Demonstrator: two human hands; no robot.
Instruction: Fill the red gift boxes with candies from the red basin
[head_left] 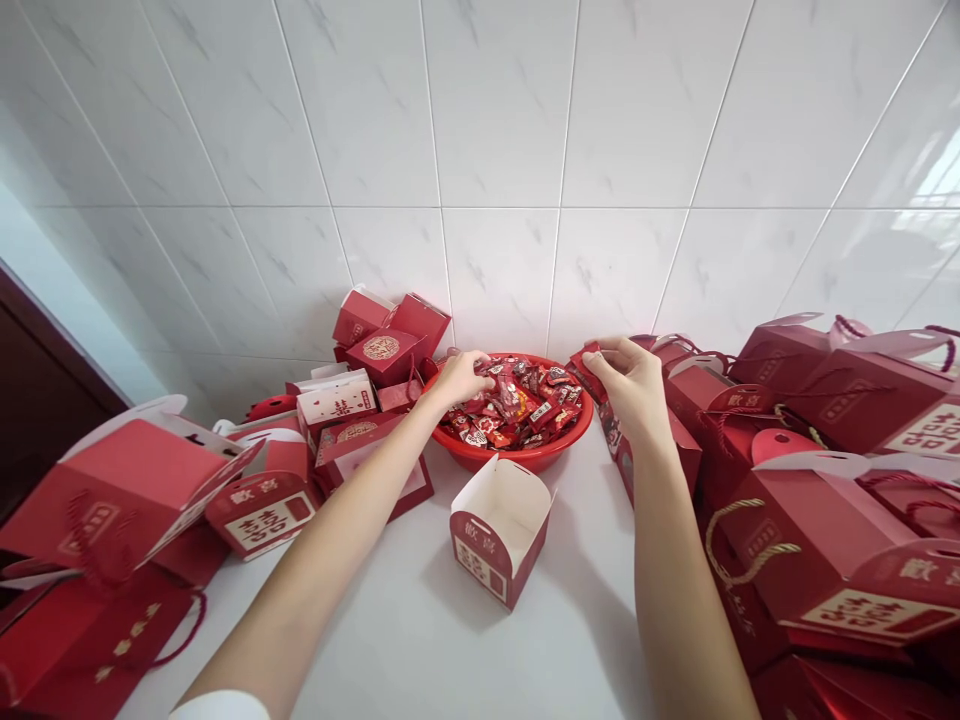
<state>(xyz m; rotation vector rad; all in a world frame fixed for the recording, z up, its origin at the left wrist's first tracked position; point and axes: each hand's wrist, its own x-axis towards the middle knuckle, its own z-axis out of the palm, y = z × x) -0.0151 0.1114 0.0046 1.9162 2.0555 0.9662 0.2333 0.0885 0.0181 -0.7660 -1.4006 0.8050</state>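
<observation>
My left hand [460, 379] reaches over the left side of a red plastic bowl [551, 458] heaped with wrapped candies [517, 405]. Its fingers bend down at the candies, with thumb and forefinger apart and nothing plainly held. To the right of the bowl, my right hand [631, 378] pinches a small red packet [589, 372] between thumb and fingers. Below that hand stands a red box [679, 450], partly hidden by my forearm. In front of the bowl sits an open red gift box [499, 535] with a white inside, its top flaps upright.
Red gift boxes [139, 480] crowd the left side, with smaller boxes [382, 355] stacked beside the bowl. More boxes with rope handles [847, 560] pile up on the right. A white tabletop [420, 650] lies beneath, and a tiled wall [495, 270] rises behind.
</observation>
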